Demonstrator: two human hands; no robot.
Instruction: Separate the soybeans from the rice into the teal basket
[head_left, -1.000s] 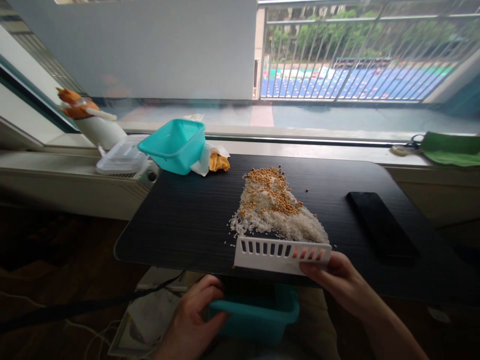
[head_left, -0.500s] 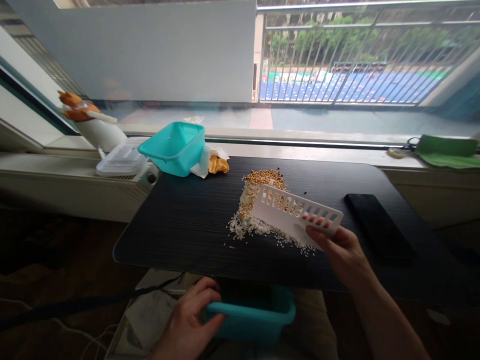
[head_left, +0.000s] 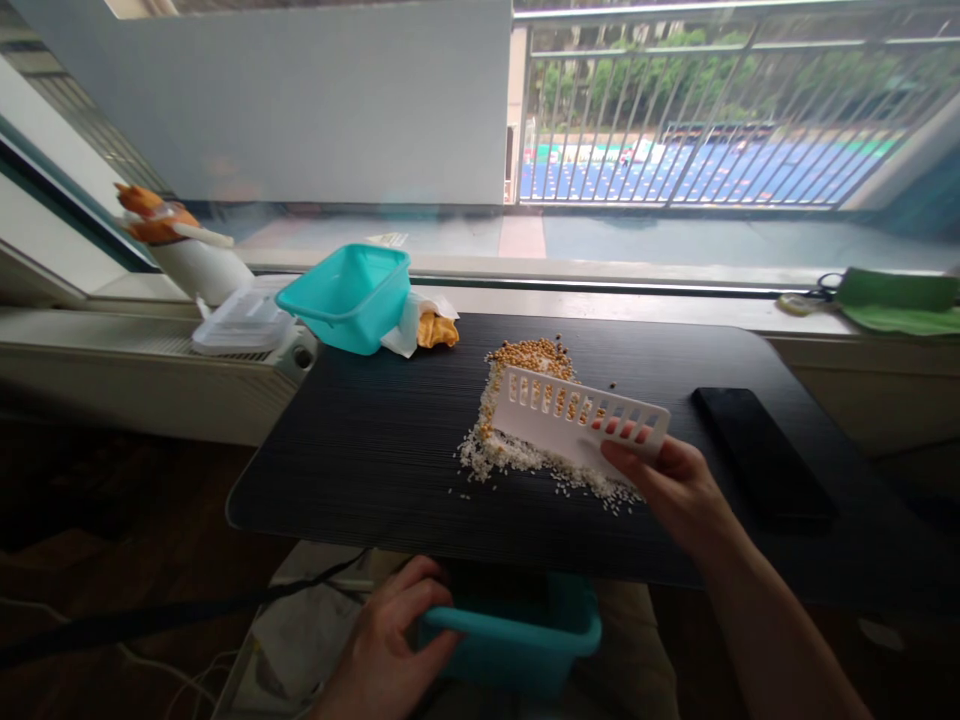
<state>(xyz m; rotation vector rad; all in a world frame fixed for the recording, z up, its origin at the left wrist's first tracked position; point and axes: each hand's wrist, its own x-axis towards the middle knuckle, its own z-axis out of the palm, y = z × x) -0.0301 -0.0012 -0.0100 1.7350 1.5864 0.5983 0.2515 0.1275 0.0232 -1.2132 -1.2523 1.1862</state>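
My right hand (head_left: 679, 485) is closed on the right end of a white slotted plastic divider (head_left: 551, 420), which stands tilted over a pile on the dark table. White rice grains (head_left: 495, 455) lie along the divider's near side and its left end. Behind it are tan beans (head_left: 532, 355), partly seen through the slots. Below the table's near edge, my left hand (head_left: 401, 630) grips the left rim of a teal plastic bin (head_left: 517, 635). The table edge and shadow hide much of the bin's inside.
Another teal bin (head_left: 352, 300) stands at the table's back left, beside a crumpled orange and white wrapper (head_left: 435, 328). A black phone (head_left: 757, 450) lies at right. A clear lid (head_left: 244, 318) rests on the heater. Green cloth (head_left: 896, 300) lies on the sill.
The divider and my right hand have shifted slightly left and away from me across the pile. My left hand and the lower bin have moved a little to the right.
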